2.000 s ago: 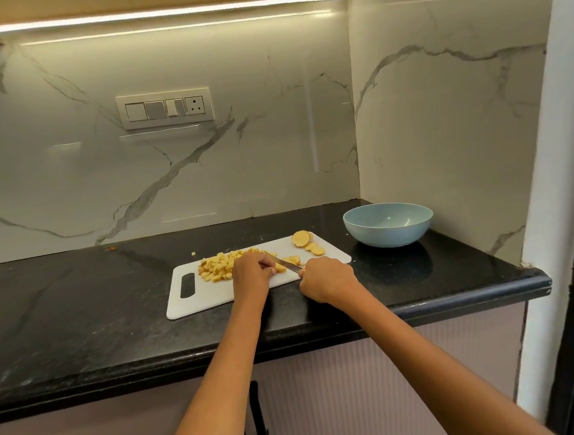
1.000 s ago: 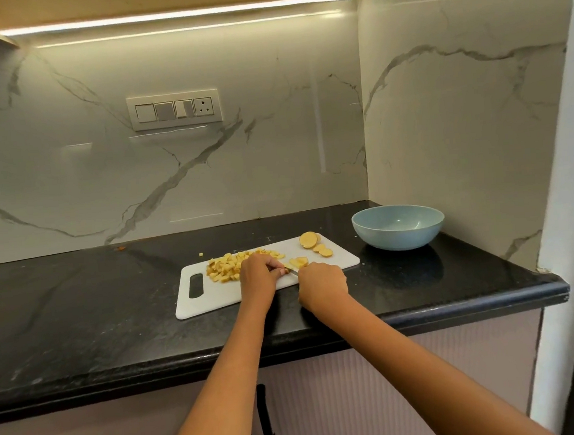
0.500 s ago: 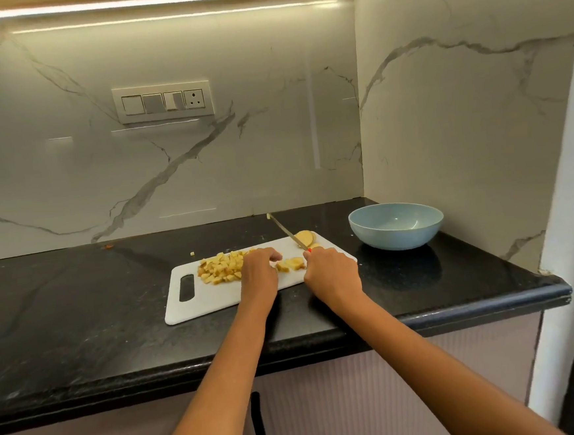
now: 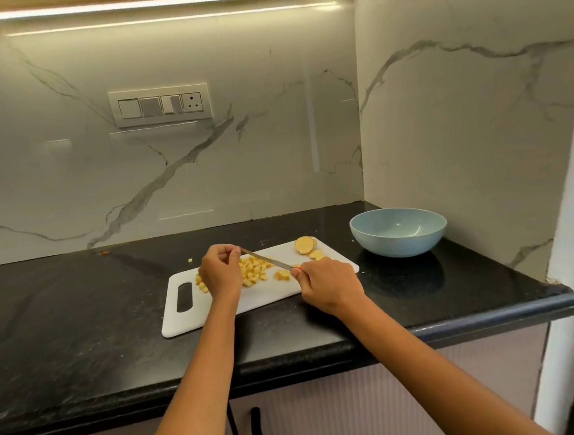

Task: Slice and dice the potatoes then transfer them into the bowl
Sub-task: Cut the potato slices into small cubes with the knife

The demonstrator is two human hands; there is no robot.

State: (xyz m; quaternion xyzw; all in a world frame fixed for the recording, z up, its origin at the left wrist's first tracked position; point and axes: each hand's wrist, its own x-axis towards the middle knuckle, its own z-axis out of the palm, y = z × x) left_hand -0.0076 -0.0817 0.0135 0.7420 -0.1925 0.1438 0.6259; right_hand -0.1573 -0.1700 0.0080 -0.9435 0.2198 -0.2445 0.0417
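Steel knife [image 4: 267, 259] spans both raised hands' grip.

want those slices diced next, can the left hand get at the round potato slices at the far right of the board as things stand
Probably yes. The left hand is at the knife tip, and the round potato slices lie uncovered on the cutting board, though the raised blade crosses its path.

Warm overhead strip light [image 4: 158, 2], wall glare
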